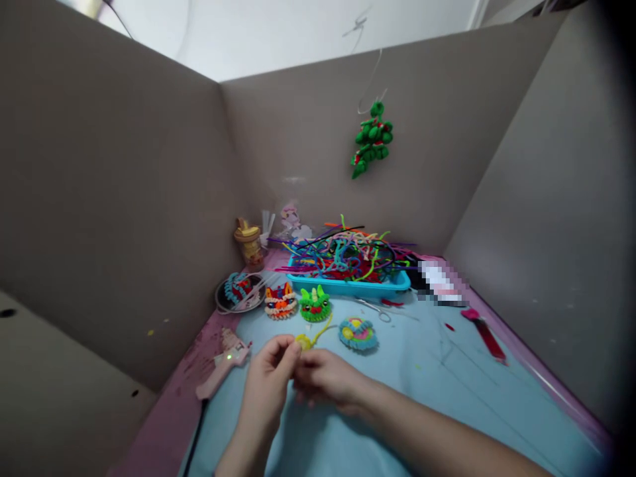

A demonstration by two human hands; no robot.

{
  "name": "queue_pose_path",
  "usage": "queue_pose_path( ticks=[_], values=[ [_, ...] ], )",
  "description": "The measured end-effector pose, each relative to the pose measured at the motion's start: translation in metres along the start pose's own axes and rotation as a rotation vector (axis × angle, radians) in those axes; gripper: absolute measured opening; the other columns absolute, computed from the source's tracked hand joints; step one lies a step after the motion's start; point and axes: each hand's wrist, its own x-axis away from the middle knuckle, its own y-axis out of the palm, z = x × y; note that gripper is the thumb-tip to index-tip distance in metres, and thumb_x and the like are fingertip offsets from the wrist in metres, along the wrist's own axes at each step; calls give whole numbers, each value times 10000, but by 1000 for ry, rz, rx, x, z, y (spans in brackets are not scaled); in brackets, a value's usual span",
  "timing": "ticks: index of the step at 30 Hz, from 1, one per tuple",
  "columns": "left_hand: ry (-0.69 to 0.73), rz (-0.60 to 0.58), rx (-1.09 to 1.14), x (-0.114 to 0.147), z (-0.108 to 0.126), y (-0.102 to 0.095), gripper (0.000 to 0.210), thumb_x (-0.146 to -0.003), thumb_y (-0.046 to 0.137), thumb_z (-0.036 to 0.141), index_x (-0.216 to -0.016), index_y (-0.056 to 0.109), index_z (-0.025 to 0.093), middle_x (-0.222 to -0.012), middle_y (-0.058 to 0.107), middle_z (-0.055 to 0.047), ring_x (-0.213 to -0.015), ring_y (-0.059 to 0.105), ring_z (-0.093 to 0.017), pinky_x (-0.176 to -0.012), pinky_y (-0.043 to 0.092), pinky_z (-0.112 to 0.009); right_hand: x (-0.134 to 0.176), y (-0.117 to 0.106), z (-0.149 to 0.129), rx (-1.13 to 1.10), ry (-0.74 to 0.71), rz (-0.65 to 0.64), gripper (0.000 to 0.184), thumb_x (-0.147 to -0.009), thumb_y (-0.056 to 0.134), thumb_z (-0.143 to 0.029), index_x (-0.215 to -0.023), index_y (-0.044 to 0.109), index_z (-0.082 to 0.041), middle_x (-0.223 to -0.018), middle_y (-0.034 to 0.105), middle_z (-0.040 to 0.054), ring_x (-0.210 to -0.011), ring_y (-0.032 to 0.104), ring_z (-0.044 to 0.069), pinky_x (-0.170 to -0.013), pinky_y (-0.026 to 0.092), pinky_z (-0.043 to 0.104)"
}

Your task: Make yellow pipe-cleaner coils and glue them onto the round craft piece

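Between the thumb and fingers of my left hand (273, 364) is a yellow pipe cleaner (304, 342), wound into a small coil with a loose end sticking up to the right. My right hand (330, 381) is closed against the lower side of the coil, its fingertips meeting my left thumb; its lower fingers are curled and a little blurred. Just beyond my hands sit a green pipe-cleaner animal head (315, 304) and an orange and white one (281, 301). To the right lies a round blue, yellow and pink pipe-cleaner piece (358, 334).
A blue tray (348, 286) heaped with coloured pipe cleaners stands at the back. Scissors (382, 315) lie before it. At left are a pink glue gun (223, 368), a round dish (240, 293) and a brown cup (250, 244). A red-handled tool (485, 336) lies right. Grey panels (308, 132) enclose the table.
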Motion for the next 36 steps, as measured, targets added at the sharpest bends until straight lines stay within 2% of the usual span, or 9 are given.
queue_pose_path(
  ticks=[2, 4, 7, 11, 13, 15, 21, 28, 36],
  values=[
    [-31, -41, 37, -7, -9, 20, 351, -664, 716, 472, -759, 620, 148, -595, 506, 51, -481, 352, -60, -458, 264, -183, 28, -27, -6, 77, -150, 303, 304, -658, 728, -405, -724, 595, -140, -503, 524, -53, -410, 466, 58, -371, 329, 154],
    [-79, -89, 87, -16, -20, 47, 348, -684, 708, 470, -770, 610, 147, -566, 448, 70, -464, 308, -50, -442, 234, -177, 48, -51, -15, 47, -278, 488, 305, -687, 713, -417, -734, 584, -145, -467, 484, -71, -388, 393, 45, -364, 285, 152],
    [-139, -176, 159, -29, -32, 89, 372, -688, 698, 494, -767, 601, 144, -529, 409, 80, -445, 296, -51, -430, 219, -181, 59, -77, -22, -57, -429, 629, 331, -659, 753, -416, -752, 577, -152, -525, 495, -65, -414, 379, 45, -365, 273, 160],
    [-65, -264, 134, -42, -41, 123, 339, -698, 696, 461, -753, 643, 131, -687, 617, -14, -596, 512, -111, -569, 393, -221, 55, -98, -15, -139, -500, 712, 323, -674, 755, -407, -778, 581, -155, -573, 507, -61, -427, 381, 42, -368, 277, 162],
    [-16, -275, 100, -46, -46, 127, 285, -724, 681, 421, -752, 655, 139, -791, 666, -49, -756, 578, -161, -723, 438, -268, 54, -104, -9, -148, -478, 732, 311, -693, 742, -407, -769, 580, -153, -550, 494, -67, -411, 372, 37, -368, 265, 162],
    [6, -276, 55, -48, -52, 125, 253, -750, 658, 401, -754, 654, 148, -797, 665, -51, -798, 580, -179, -769, 436, -294, 55, -106, -5, -144, -439, 746, 308, -699, 736, -410, -754, 579, -150, -528, 488, -71, -390, 356, 31, -362, 238, 164],
    [4, -274, -53, -45, -65, 117, 240, -768, 642, 396, -731, 636, 159, -714, 591, -25, -691, 532, -156, -664, 427, -268, 58, -102, -3, -145, -346, 760, 334, -677, 745, -439, -692, 569, -155, -474, 462, -82, -354, 331, 24, -350, 202, 171],
    [-53, -267, -10, -39, -66, 118, 242, -772, 638, 404, -758, 638, 162, -736, 616, -29, -712, 560, -167, -681, 448, -274, 56, -98, -2, -214, -328, 794, 359, -599, 798, -428, -669, 574, -155, -522, 501, -68, -348, 321, 12, -338, 190, 174],
    [-36, -263, -17, -33, -73, 123, 221, -788, 623, 384, -794, 642, 164, -774, 640, -31, -735, 581, -172, -694, 455, -275, 59, -92, -6, -325, -329, 815, 391, -562, 811, -441, -662, 557, -161, -463, 431, -92, -347, 271, 10, -326, 172, 163]
  ],
)
